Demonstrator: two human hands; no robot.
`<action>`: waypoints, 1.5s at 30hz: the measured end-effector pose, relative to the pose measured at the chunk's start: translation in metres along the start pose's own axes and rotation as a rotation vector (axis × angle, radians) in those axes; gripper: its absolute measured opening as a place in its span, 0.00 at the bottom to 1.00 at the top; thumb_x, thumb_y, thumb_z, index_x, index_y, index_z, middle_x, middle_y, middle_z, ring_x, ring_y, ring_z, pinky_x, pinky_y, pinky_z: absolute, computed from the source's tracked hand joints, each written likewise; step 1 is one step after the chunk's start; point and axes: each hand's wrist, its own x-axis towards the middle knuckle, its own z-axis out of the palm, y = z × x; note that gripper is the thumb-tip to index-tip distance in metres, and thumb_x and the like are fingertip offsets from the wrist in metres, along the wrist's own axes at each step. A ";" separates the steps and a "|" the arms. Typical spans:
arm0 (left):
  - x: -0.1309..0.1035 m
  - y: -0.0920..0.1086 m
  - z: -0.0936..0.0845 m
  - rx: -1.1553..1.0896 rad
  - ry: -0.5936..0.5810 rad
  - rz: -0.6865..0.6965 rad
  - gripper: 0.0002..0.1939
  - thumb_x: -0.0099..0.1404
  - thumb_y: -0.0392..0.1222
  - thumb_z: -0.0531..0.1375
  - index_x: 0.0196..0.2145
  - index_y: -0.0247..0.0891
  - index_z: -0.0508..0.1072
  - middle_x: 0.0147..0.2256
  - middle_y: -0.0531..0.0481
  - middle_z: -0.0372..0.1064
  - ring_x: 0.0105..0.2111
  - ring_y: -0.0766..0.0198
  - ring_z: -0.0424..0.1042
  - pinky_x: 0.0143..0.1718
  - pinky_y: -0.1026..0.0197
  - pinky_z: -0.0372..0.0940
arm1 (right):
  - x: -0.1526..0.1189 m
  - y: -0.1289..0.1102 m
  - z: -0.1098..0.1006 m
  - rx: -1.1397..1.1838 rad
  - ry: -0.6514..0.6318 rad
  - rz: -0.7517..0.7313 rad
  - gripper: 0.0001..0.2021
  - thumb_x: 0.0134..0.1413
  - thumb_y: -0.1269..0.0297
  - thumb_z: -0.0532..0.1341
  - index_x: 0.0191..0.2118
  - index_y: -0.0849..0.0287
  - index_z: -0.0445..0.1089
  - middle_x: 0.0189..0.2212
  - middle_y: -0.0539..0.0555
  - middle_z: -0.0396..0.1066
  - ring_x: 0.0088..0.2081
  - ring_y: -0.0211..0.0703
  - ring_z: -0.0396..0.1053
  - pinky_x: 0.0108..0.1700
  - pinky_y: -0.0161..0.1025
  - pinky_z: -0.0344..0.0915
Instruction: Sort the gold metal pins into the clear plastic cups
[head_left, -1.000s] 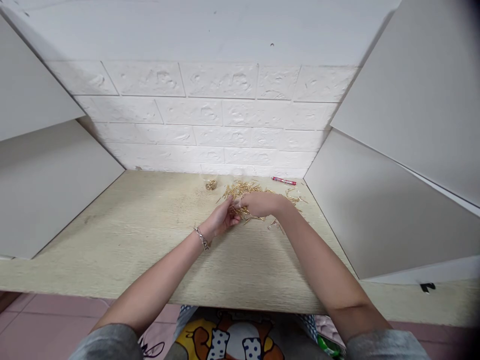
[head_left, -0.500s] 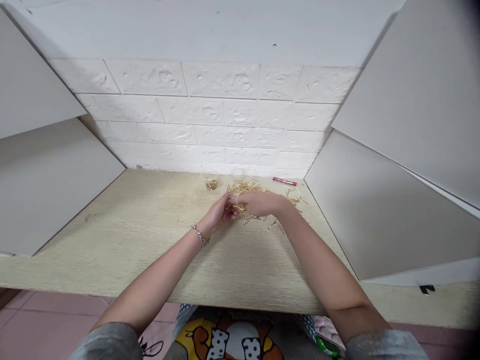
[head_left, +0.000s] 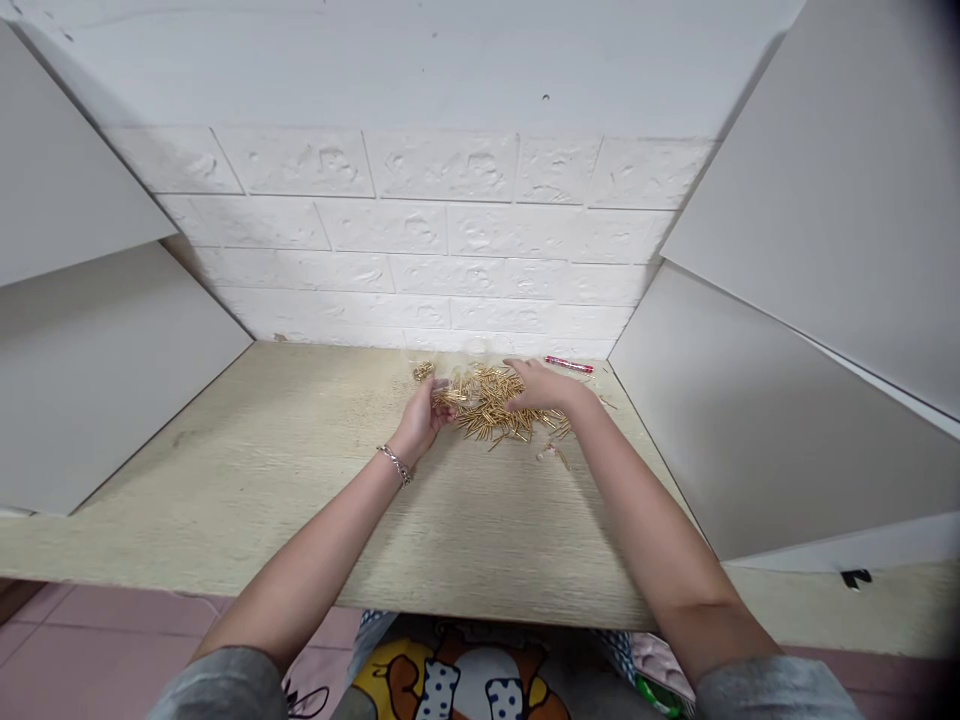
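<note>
Pile of golden sticks point(head_left: 493, 412) lies between left hand point(head_left: 423, 414) and right hand point(head_left: 541, 387).

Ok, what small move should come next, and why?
Probably ease the right hand leftward, nudging the loose gold pieces together: it curves around the pile's right side, thumb and fingers apart, while the left hand sits at the opposite side.
</note>
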 end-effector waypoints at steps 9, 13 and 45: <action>0.010 0.001 -0.007 0.044 0.022 0.018 0.14 0.64 0.46 0.48 0.38 0.32 0.65 0.24 0.52 0.63 0.16 0.71 0.64 0.18 0.67 0.60 | 0.017 0.005 0.028 -0.123 -0.108 0.077 0.36 0.38 0.62 0.63 0.58 0.54 0.54 0.53 0.62 0.54 0.52 0.56 0.57 0.46 0.44 0.59; 0.010 0.001 -0.007 0.033 0.019 0.015 0.14 0.64 0.46 0.49 0.39 0.33 0.65 0.24 0.51 0.64 0.16 0.71 0.64 0.18 0.68 0.60 | 0.024 0.013 0.033 -0.082 -0.016 0.022 0.24 0.39 0.71 0.60 0.48 0.59 0.64 0.47 0.61 0.61 0.45 0.48 0.63 0.43 0.37 0.59; 0.010 -0.003 -0.008 -0.026 -0.082 -0.176 0.13 0.65 0.44 0.48 0.36 0.32 0.66 0.24 0.46 0.67 0.21 0.68 0.69 0.24 0.67 0.68 | 0.012 0.008 -0.003 0.313 0.241 -0.088 0.12 0.38 0.75 0.55 0.32 0.62 0.70 0.32 0.53 0.71 0.32 0.37 0.65 0.34 0.32 0.58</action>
